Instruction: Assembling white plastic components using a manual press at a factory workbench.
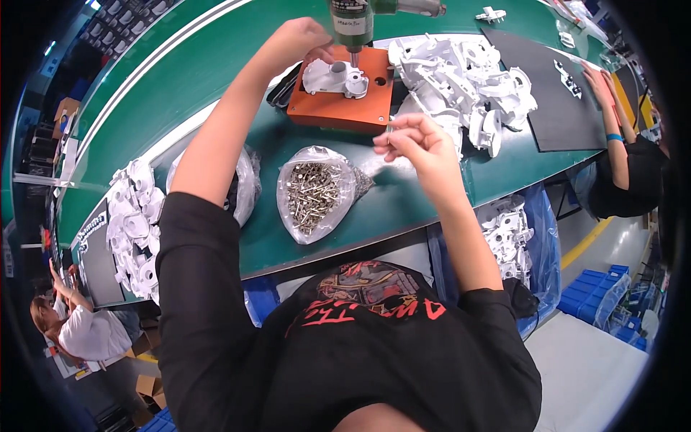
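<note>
A white moulded plastic part (332,78) with round openings lies on an orange block fixture (327,109). Over its right side hangs a green press head (351,27), its thin metal tip reaching down close to the part. My left hand (301,42) is at the part's far left edge, fingers bent and pressed together; what they hold, if anything, is hidden. In front of the fixture's right corner, my right hand (419,141) is raised with thumb and fingers pinched, and anything in them is too small to name. Nearer me, an open clear plastic bag (354,181) holds many metal pins (313,194).
White plastic parts (461,86) are heaped right of the fixture, with another pile (135,223) at far left. A second plastic bag (248,183) sits behind my left forearm. Co-workers sit at right (626,165) and left (93,327). A blue-lined bin (545,245) stands below the table edge.
</note>
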Demonstrator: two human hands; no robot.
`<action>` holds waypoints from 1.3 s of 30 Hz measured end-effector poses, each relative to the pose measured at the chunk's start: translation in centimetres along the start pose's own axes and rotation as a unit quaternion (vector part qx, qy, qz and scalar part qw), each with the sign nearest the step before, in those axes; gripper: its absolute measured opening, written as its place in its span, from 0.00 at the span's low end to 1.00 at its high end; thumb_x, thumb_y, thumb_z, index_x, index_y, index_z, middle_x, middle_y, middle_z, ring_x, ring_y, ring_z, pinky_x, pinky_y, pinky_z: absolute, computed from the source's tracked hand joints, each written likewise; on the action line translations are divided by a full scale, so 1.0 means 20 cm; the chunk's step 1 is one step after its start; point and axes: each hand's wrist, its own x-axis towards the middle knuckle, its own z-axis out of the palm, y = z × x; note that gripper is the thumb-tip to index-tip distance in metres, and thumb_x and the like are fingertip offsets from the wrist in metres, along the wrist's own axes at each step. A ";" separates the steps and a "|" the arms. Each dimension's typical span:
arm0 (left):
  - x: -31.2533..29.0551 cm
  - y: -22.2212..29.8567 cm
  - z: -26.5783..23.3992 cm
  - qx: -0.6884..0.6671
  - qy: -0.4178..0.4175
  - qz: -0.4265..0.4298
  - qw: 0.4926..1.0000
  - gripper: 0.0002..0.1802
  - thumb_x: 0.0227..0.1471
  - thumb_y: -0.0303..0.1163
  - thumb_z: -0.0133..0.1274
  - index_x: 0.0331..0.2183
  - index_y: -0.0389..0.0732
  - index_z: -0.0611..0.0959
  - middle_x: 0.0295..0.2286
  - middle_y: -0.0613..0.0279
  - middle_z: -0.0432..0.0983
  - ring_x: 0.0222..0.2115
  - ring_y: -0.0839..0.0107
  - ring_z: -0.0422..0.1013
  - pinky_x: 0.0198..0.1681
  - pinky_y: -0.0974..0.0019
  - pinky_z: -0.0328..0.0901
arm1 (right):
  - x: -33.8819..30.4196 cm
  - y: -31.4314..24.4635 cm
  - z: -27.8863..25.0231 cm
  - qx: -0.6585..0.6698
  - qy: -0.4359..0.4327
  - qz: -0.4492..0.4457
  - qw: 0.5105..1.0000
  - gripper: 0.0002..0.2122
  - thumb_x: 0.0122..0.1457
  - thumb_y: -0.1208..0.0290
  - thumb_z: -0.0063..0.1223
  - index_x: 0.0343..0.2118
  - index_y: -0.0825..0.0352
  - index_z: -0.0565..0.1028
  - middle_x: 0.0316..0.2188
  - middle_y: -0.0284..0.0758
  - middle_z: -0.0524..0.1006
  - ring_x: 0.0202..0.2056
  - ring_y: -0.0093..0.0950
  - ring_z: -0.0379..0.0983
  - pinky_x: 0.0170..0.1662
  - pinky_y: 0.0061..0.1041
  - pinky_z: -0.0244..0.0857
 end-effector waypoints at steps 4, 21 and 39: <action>0.11 0.08 0.06 0.084 -0.137 -0.012 0.987 0.11 0.51 0.35 0.51 0.33 0.38 0.80 0.28 0.65 0.77 0.27 0.80 0.71 0.25 0.76 0.60 | 0.19 -0.02 -0.02 -0.030 0.036 -0.025 0.999 0.07 0.57 0.78 0.47 0.38 0.73 0.68 0.31 0.42 0.77 0.33 0.27 0.76 0.36 0.21 0.70; 0.16 -0.02 0.13 0.165 -0.154 0.053 0.973 0.16 0.37 0.36 0.62 0.32 0.42 0.80 0.26 0.63 0.75 0.29 0.72 0.70 0.31 0.68 0.63 | 0.60 0.14 0.01 -0.379 0.150 -0.159 0.899 0.08 0.52 0.72 0.53 0.30 0.73 0.77 0.20 0.35 0.77 0.21 0.20 0.72 0.27 0.20 0.65; -0.23 -0.17 0.30 0.299 0.136 0.211 0.921 0.16 0.42 0.40 0.54 0.37 0.47 0.78 0.36 0.63 0.71 0.44 0.64 0.64 0.48 0.59 0.52 | 0.61 0.15 0.03 -0.396 0.138 -0.132 0.898 0.11 0.49 0.69 0.54 0.32 0.71 0.78 0.27 0.45 0.78 0.32 0.39 0.76 0.38 0.30 0.67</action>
